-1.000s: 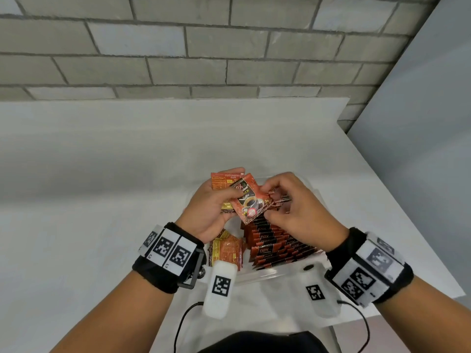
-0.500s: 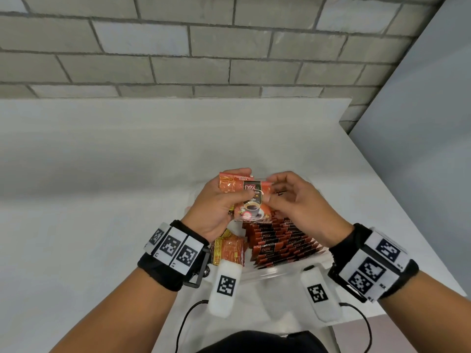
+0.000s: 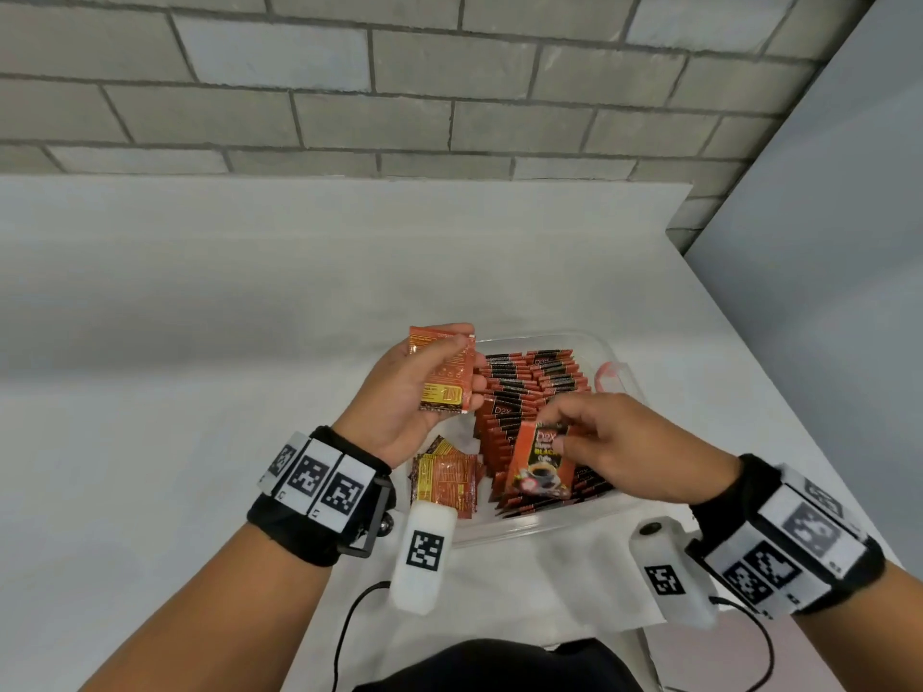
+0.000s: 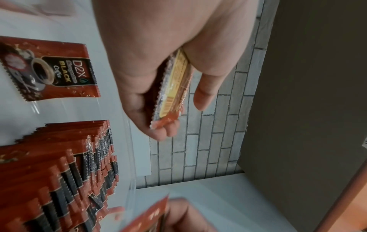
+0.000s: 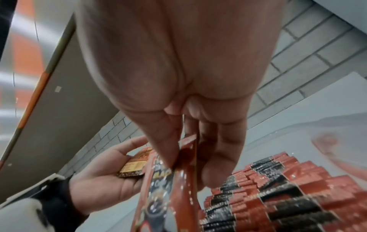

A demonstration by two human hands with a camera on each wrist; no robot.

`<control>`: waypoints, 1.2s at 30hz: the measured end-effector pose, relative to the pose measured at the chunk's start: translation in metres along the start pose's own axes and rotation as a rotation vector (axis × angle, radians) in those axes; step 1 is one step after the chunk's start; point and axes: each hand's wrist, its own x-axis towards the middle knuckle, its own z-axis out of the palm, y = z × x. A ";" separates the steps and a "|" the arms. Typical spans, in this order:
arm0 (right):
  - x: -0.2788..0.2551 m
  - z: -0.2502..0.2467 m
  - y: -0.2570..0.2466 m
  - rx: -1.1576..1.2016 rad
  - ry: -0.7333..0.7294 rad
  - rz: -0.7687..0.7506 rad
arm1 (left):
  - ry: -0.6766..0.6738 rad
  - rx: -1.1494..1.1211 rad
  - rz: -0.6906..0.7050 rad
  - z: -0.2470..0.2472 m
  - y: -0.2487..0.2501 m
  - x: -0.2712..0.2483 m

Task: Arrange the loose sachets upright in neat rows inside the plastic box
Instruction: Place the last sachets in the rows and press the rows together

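Your right hand pinches one sachet upright, long axis vertical, directly over the near row in the plastic box; your left hand grips spare sachets.

- Plastic box sits on the bench, near its front edge.
- Rows of sachets stand in the box's right part.
- Loose sachets lie at the box's left-front corner.
- Left hand holds a sachet stack over the box's left edge.
- Right hand pinches one sachet above the front rows.
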 end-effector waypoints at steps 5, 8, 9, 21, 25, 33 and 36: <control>-0.008 0.004 0.001 -0.093 -0.164 0.032 | 0.011 0.014 -0.017 -0.001 0.000 -0.002; -0.008 0.010 0.000 -0.193 -0.214 0.024 | 0.012 0.020 -0.020 0.000 0.001 -0.003; -0.009 0.013 0.001 -0.225 -0.211 0.010 | 0.012 0.022 -0.020 0.000 0.001 -0.003; 0.007 0.026 0.000 -0.460 -0.201 0.009 | 0.018 0.023 -0.023 0.001 0.000 -0.006; 0.010 0.026 -0.004 -0.514 -0.198 0.020 | 0.020 0.013 -0.029 0.000 -0.002 -0.007; 0.010 0.024 -0.001 -0.467 -0.206 0.053 | 0.008 -0.042 -0.047 0.002 -0.002 -0.008; 0.009 0.021 0.002 -0.349 -0.221 0.099 | 0.004 -0.079 -0.065 0.000 -0.002 -0.007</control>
